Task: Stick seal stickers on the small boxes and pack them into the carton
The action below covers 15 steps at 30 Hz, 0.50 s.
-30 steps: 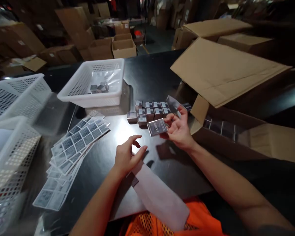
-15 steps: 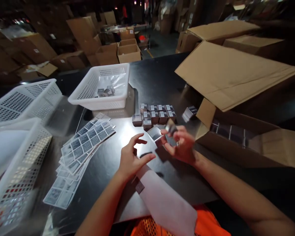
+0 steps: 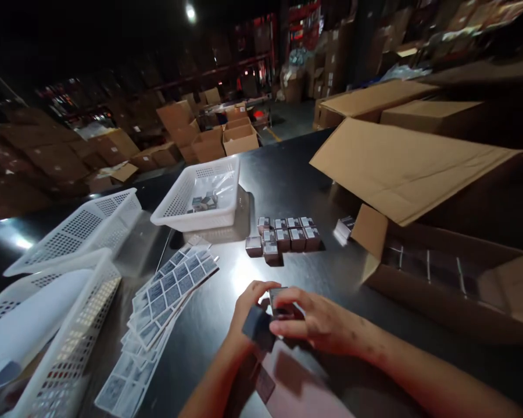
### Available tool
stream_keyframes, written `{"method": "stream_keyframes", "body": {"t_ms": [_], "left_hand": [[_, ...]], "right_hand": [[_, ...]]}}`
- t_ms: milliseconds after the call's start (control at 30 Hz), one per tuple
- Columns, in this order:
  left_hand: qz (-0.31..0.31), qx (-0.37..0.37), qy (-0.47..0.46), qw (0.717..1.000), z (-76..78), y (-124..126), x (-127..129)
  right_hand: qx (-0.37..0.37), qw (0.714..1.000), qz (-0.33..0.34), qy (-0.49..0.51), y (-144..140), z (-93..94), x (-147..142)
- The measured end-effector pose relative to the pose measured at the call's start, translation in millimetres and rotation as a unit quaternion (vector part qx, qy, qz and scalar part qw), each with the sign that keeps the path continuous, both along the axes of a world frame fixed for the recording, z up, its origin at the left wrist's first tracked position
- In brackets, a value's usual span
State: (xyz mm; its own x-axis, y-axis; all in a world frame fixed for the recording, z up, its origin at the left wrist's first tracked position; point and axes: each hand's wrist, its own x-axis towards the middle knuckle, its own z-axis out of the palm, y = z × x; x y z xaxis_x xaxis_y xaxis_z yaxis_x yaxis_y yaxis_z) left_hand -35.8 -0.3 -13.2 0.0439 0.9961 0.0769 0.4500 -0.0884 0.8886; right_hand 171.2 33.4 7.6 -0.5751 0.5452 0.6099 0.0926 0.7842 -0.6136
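Both forearms come in low from the near edge of the black table (image 3: 283, 174) and meet just in front of the person's body. The left hand (image 3: 248, 310) is curled, fingers wrapped over the top of a small dark box (image 3: 261, 326) that it grips together with the right hand (image 3: 320, 322). The right hand lies flatter, palm down, its fingers stretched leftward and closed over the box's far side; how firmly the thumb pinches is hidden. The box sits between the two hands, touching both, lifted just off the pale backing sheet (image 3: 296, 389) below the wrists.

A second ago the hands were apart: the right held a silvery box up near the cluster of small boxes (image 3: 283, 238), the left hovered open over the sheet. Now they have drawn together, nearer the body, and that cluster lies well beyond the fingertips. The label sheets (image 3: 174, 284) fan out left of the left hand, the white basket (image 3: 200, 200) beyond them. The open carton (image 3: 418, 174) stands to the right of the right hand.
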Motion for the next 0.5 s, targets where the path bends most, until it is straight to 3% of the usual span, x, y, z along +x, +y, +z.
{"method": "stream_keyframes", "body": {"t_ms": [67, 167, 300, 500], "left_hand": [[0.02, 0.007, -0.022, 1.0, 0.9, 0, 1], [0.063, -0.008, -0.054, 0.997, 0.8, 0, 3], [0.08, -0.026, -0.067, 0.994, -2.4, -2, 6], [0.084, 0.005, -0.062, 0.994, -0.7, -5, 9]], "right_hand": [[0.051, 0.998, 0.02, 0.014, 3, 9.2, 10], [0.065, 0.997, -0.028, 0.042, 7, 21.6, 21], [-0.012, 0.993, -0.057, 0.102, 10, 25.7, 23], [-0.121, 0.976, -0.068, 0.17, 10, 21.3, 17]]}}
